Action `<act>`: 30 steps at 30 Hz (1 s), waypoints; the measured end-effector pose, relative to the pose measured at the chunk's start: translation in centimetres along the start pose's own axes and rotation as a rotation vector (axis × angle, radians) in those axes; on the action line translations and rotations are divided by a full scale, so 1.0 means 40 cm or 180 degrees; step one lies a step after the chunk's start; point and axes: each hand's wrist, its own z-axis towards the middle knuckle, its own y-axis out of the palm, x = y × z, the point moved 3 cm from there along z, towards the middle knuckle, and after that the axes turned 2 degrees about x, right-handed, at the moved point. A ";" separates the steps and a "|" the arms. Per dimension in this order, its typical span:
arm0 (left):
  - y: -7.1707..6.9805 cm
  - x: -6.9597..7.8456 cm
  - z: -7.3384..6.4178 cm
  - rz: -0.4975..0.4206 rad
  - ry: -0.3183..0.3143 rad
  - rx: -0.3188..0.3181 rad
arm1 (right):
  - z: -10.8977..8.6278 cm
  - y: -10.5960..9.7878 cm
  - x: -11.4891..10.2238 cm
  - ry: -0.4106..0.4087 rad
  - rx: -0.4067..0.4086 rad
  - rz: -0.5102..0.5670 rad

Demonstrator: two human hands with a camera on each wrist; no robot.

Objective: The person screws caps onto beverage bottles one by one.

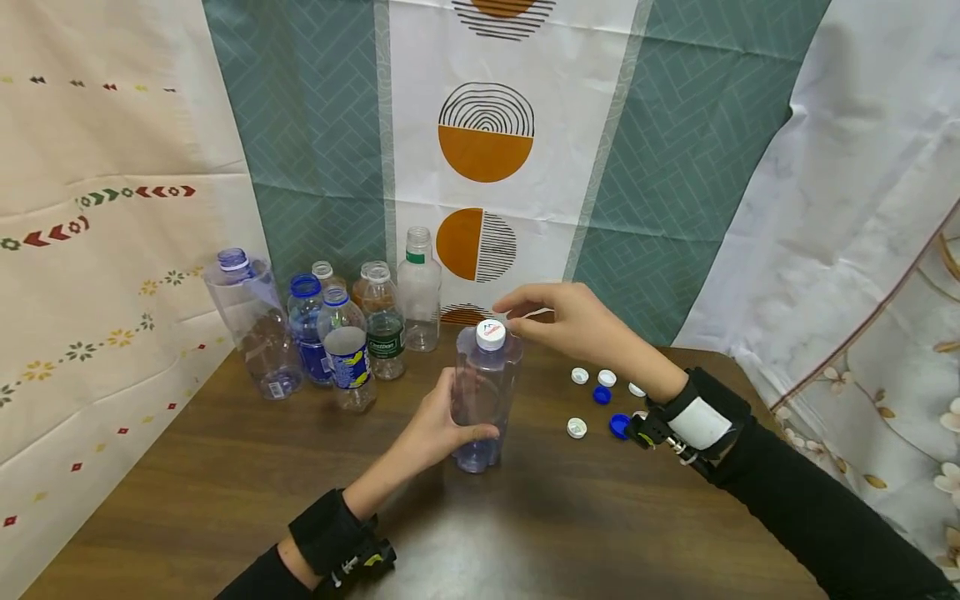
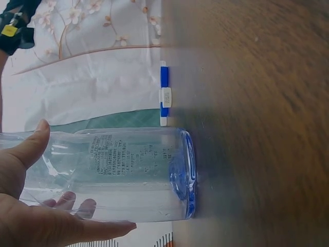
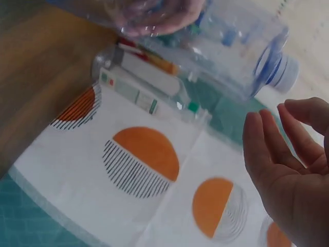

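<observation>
My left hand [image 1: 435, 429] grips a large clear bluish plastic bottle [image 1: 486, 387] around its side, thumb across the front. The bottle stands upright on the table, and its base shows in the left wrist view, with printed text on the wall [image 2: 115, 154]. A white cap [image 1: 491, 333] with red lettering sits on the bottle's neck. Just beside and above the cap is my right hand [image 1: 566, 321], its fingers bent and holding nothing. In the right wrist view a gap shows between those fingertips [image 3: 253, 121] and the cap [image 3: 286, 74].
Several uncapped bottles cluster at the back left, among them a large bluish one [image 1: 258, 333], a yellow-and-blue labelled one [image 1: 348, 367] and a tall clear one [image 1: 420, 292]. Loose white caps [image 1: 577, 428] and blue caps [image 1: 602, 395] lie on the table [image 1: 525, 525] at right. Fabric hangs behind.
</observation>
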 end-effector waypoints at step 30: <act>0.003 -0.009 0.004 -0.0023 -0.0064 0.0042 | -0.209 0.208 0.267 0.0757 0.0631 -0.0601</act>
